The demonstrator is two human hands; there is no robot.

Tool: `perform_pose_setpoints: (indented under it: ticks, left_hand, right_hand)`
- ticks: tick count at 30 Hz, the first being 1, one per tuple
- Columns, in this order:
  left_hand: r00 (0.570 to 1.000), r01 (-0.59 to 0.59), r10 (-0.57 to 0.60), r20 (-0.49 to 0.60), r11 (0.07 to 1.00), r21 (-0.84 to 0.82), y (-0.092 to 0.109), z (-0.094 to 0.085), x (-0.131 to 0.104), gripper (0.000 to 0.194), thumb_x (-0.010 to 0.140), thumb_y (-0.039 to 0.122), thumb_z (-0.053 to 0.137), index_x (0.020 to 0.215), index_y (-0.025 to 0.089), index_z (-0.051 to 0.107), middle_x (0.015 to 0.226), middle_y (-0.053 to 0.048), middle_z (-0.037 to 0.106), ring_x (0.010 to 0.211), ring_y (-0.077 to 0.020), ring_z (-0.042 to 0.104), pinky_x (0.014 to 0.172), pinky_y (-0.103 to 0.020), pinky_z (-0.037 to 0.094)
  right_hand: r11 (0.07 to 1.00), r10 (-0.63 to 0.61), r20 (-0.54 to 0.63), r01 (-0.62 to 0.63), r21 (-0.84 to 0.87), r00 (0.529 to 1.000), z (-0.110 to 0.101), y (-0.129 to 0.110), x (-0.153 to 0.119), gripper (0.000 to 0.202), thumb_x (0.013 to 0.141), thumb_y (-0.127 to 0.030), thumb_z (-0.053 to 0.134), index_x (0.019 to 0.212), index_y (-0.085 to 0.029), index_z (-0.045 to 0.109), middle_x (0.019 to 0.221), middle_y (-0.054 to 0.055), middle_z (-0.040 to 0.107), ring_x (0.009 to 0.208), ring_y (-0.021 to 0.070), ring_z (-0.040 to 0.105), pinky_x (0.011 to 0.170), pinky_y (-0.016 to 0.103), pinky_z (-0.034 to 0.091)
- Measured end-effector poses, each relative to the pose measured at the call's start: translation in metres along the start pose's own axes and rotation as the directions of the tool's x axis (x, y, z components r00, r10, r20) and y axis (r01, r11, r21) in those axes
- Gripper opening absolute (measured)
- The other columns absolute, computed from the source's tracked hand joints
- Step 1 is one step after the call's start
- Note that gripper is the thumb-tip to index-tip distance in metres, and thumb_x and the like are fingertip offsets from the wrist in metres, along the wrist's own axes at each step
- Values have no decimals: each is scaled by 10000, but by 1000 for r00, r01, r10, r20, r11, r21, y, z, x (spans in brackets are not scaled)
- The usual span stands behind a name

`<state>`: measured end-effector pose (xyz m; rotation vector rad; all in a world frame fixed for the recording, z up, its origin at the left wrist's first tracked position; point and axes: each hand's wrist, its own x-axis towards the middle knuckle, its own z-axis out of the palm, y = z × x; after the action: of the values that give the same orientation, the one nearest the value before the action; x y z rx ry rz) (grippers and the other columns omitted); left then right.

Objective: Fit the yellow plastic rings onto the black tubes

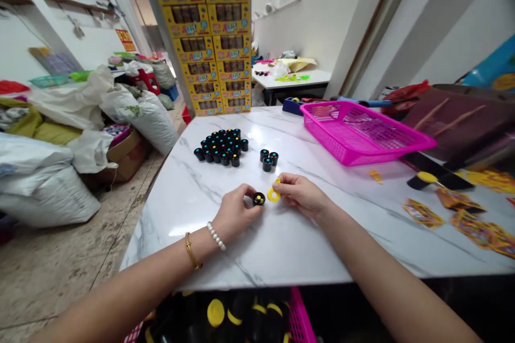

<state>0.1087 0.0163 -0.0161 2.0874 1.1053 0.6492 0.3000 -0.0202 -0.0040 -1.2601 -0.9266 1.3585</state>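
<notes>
My left hand (240,211) grips a small black cup-shaped piece (258,199) with a yellow centre, just above the marbled table. Close by on its right, my right hand (300,193) pinches a yellow ring (274,194) between thumb and fingers. The ring and the black piece are slightly apart. Farther back stand three black cup-shaped pieces (267,164) with blue centres. A tight cluster of many similar black pieces (222,146), with blue or yellow centres, is to their left.
A pink plastic basket (350,142) sits at the back right of the table (225,268). Yellow packets (422,213) lie at the right. Stacked yellow boxes (229,27) rise behind. Below the front edge, another pink basket (301,316) holds black pieces with yellow caps.
</notes>
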Motion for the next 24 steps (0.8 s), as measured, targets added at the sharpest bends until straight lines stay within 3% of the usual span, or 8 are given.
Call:
perform_pose_setpoints:
  ticks: [4,10,19,24]
  left_hand:
    - [995,-94,94,-32,996,8,-2,5,-5,301,711,198,655,1011,213,674,884,-14,630,667,-114,555,634,-234,440]
    - [982,-186,188,-12,979,88,-4,7,-1,154,725,261,679,869,214,707,707,-1,580,661,-139,526,627,-252,388]
    - [989,-128,131,65,991,-45,-3,5,0,104,755,277,641,793,200,699,597,34,599,558,-105,502,563,-220,343]
    - [991,-80,89,96,992,-94,0,-1,-1,214,745,380,651,841,198,715,609,17,623,563,-116,525,553,-221,354]
  right_hand:
    - [997,81,99,-81,-7,992,14,5,1,349,633,-383,787,696,-164,523,500,-75,473,386,19,318,350,146,150]
    - [993,44,34,-40,-111,998,25,7,2,355,659,-406,764,687,-176,494,501,-68,505,369,22,337,345,147,172]
    - [989,19,0,-19,-144,1000,32,13,3,340,681,-401,751,677,-193,482,426,-68,517,311,54,388,296,160,284]
    - [986,-30,23,34,-164,999,32,14,2,337,709,-419,730,687,-195,479,439,-69,520,322,57,400,313,170,325]
